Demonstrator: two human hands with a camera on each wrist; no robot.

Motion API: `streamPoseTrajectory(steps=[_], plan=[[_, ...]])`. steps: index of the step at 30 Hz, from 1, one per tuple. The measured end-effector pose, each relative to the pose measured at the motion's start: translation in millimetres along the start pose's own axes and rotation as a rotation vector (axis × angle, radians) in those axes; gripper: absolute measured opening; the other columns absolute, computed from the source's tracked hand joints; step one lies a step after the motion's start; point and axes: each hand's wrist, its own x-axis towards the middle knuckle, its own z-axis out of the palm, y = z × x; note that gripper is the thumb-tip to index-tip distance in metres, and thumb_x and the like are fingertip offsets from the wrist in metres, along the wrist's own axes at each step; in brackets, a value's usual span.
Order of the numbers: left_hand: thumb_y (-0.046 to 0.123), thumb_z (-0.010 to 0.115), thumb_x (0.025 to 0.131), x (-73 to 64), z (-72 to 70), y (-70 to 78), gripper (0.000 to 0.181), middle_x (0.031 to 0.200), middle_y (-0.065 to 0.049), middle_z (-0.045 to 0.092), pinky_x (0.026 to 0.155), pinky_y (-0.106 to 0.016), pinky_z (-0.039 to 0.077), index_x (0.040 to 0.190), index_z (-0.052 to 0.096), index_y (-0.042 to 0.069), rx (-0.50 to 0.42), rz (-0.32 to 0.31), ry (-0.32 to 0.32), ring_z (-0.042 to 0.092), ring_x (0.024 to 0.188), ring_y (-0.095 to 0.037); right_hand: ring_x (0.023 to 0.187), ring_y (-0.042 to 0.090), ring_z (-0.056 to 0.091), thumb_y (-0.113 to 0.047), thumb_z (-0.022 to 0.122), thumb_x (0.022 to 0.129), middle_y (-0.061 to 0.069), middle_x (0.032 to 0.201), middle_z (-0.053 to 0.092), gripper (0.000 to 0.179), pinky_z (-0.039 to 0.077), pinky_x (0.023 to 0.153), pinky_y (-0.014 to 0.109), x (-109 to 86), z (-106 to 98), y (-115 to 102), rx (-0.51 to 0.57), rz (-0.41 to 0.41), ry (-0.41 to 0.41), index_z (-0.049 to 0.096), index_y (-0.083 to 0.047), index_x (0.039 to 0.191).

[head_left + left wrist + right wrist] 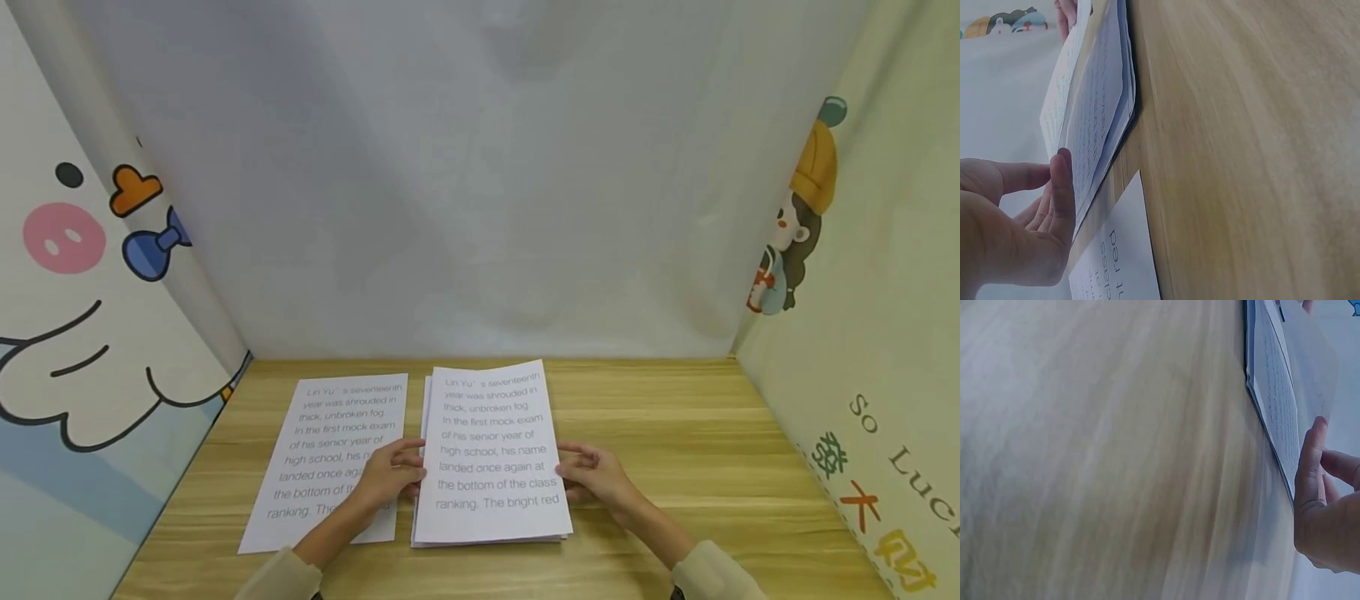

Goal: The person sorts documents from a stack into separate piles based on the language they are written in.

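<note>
A printed sheet of paper (491, 518) is held by its two long sides, one hand at each. My left hand (392, 477) pinches the left edge between thumb and fingers, while my right hand (602, 481) pinches the right edge. Below it lies a paper stack (1102, 103) with similar print. Both wrist views show a gap between the raised sheet and this stack (1274, 394). In the head view the sheet covers most of the stack, whose edges peek out at the left and bottom.
Another printed sheet (330, 450) lies flat on the wooden table (645, 417) to the left, partly under my left forearm in the head view. A pale curtain (480, 208) closes off the back, and cartoon-printed cloth (847, 333) hangs at both sides.
</note>
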Motion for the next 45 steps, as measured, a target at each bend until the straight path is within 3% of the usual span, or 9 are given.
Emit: streamPoseTrajectory(steps=[17, 31, 45], plan=[[0.002, 0.067, 0.091, -2.7, -22.9, -1.2, 0.054, 0.114, -0.016, 0.069, 0.075, -0.033, 0.063, 0.144, 0.053, 0.004, 0.035, -0.01, 0.018, 0.071, 0.085, -0.017, 0.078, 0.01, 0.071, -0.006, 0.068, 0.094, -0.001, 0.096, 0.074, 0.059, 0.062, 0.069, 0.023, 9.0, 23.2, 0.4, 0.034, -0.043, 0.034, 0.044, 0.01, 0.146], [0.004, 0.067, 0.093, -8.4, -43.1, -3.9, 0.053, 0.116, -0.017, 0.067, 0.078, -0.034, 0.063, 0.144, 0.054, 0.003, 0.034, -0.013, 0.04, 0.07, 0.085, -0.016, 0.08, 0.012, 0.071, -0.005, 0.068, 0.094, 0.001, 0.096, 0.075, 0.056, 0.062, 0.07, 0.025, 19.6, 45.7, -0.7, 0.05, -0.01, 0.038, 0.048, 0.006, 0.145], [0.006, 0.062, 0.097, -10.8, -61.3, -9.1, 0.05, 0.123, -0.021, 0.066, 0.078, -0.031, 0.062, 0.145, 0.051, 0.002, 0.024, -0.018, 0.064, 0.069, 0.087, -0.015, 0.081, 0.015, 0.072, -0.006, 0.066, 0.096, 0.011, 0.103, 0.074, 0.051, 0.063, 0.071, 0.03, 30.3, 68.3, -8.6, 0.041, 0.003, 0.07, 0.051, 0.004, 0.144]])
